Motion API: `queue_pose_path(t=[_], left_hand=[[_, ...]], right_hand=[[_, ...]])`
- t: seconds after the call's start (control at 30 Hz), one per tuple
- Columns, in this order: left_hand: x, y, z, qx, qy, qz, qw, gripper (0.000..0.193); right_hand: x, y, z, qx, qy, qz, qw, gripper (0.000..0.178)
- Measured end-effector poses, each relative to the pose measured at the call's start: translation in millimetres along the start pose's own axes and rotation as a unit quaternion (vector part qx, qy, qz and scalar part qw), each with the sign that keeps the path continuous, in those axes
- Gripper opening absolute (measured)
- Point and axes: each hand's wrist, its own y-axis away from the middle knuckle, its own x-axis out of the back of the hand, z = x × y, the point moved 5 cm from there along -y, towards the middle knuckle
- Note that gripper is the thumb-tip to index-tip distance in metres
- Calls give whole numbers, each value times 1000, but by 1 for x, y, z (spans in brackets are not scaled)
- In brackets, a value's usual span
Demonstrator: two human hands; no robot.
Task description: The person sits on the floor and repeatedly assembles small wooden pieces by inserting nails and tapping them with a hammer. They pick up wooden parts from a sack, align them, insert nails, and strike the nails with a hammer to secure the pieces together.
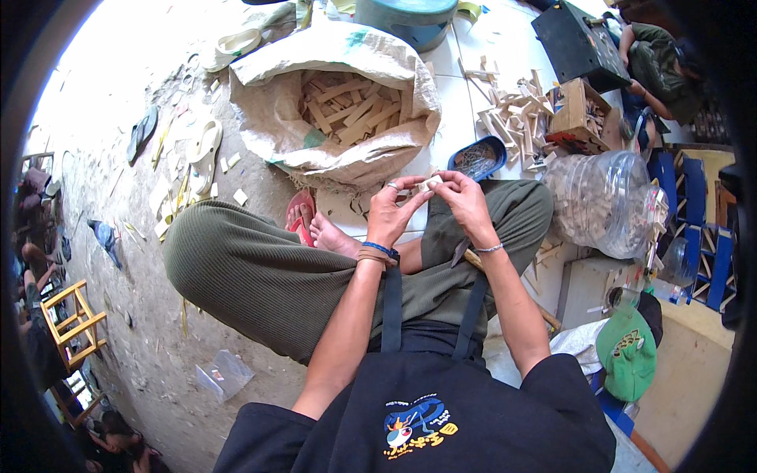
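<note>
My left hand (392, 214) and my right hand (467, 206) meet above my crossed legs. Both pinch one small pale wooden piece (430, 184) between their fingertips. A ring sits on a left finger, with blue and brown bands on the left wrist and a thin bracelet on the right. Under my right wrist a wooden stick-like handle (473, 259) lies across my lap, partly hidden. My bare foot (333, 236) rests on a red sandal (300, 214).
An open sack (272, 118) of wooden sticks stands ahead. A blue tray (479, 158) of small dark bits lies beyond my hands, next to loose wood offcuts (516, 118) and a cardboard box (579, 110). A clear plastic jug (603, 201) lies right. Another person (658, 63) sits far right.
</note>
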Motion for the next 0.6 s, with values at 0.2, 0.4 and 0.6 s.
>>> queue_pose_path(t=[0.2,0.4,0.6], left_hand=[[-2,-2,0,-30,16,18,999,25],[-4,-3,-8,-55,39,30,997,18],[-6,-3,-16,-38,59,42,997,16]], right_hand=[[-1,0,0,4,-4,-5,1000,37],[0,-3,7,9,23,-8,1000,37],[-1,-2,7,49,10,16,999,38]])
